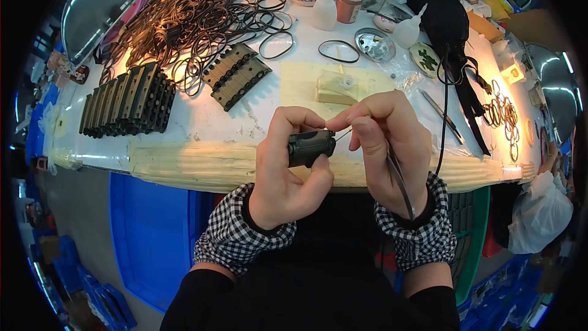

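Note:
In front of me, my left hand (285, 168) is closed around a dark green plastic housing (311, 148), its end turned to the right. My right hand (392, 147) is shut on a pair of metal tweezers (401, 187); the handle end sticks out below the palm. The thin tip comes close to the housing's right end, though whether it touches cannot be made out. The index fingertip of that hand meets the top corner of the housing. Any small part between these fingertips is hidden.
Stacked green housings (127, 101) stand at left, with another block of them (236, 76) nearer the middle. Behind lies a heap of black rubber rings (177, 21). A taped block (335, 89), squeeze bottle (324, 11), glass dish (375, 45) and pen-like tool (442, 116) lie beyond my hands.

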The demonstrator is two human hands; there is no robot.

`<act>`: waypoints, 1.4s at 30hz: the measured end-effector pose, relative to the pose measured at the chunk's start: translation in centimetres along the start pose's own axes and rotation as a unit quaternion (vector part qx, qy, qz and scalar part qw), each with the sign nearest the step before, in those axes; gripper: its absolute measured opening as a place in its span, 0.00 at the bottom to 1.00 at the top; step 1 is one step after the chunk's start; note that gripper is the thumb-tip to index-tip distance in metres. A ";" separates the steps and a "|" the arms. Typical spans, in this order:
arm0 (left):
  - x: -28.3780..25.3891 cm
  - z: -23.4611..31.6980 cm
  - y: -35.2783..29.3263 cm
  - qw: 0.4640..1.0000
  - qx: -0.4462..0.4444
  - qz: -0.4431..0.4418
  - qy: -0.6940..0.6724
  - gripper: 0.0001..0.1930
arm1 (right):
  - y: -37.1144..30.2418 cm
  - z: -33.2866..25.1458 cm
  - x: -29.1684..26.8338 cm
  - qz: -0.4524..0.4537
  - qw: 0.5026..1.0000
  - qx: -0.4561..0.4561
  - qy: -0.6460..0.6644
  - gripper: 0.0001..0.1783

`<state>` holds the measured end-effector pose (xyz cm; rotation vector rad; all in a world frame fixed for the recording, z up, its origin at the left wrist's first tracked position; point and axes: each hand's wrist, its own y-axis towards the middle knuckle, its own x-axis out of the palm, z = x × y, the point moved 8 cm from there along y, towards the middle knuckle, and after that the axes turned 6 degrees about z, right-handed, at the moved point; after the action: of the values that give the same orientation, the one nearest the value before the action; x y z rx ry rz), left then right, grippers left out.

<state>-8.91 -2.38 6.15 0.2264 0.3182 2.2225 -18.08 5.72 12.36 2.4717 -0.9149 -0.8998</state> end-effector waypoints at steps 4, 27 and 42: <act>0.0 -0.1 -0.1 1.000 -0.016 0.003 -0.007 0.18 | -0.1 0.6 -0.4 0.040 0.997 0.025 0.058 0.12; -0.9 -1.7 -0.1 0.987 -0.100 0.029 -0.124 0.19 | 1.3 3.8 -1.1 0.052 0.995 0.067 -0.057 0.10; -0.8 0.0 -0.2 0.986 0.154 0.007 -0.071 0.15 | -2.7 3.1 1.8 -0.058 0.945 0.216 0.238 0.08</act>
<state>-8.24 -2.87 6.04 0.5509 0.5829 2.1499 -17.90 6.15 7.88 2.9417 -0.8630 -0.0998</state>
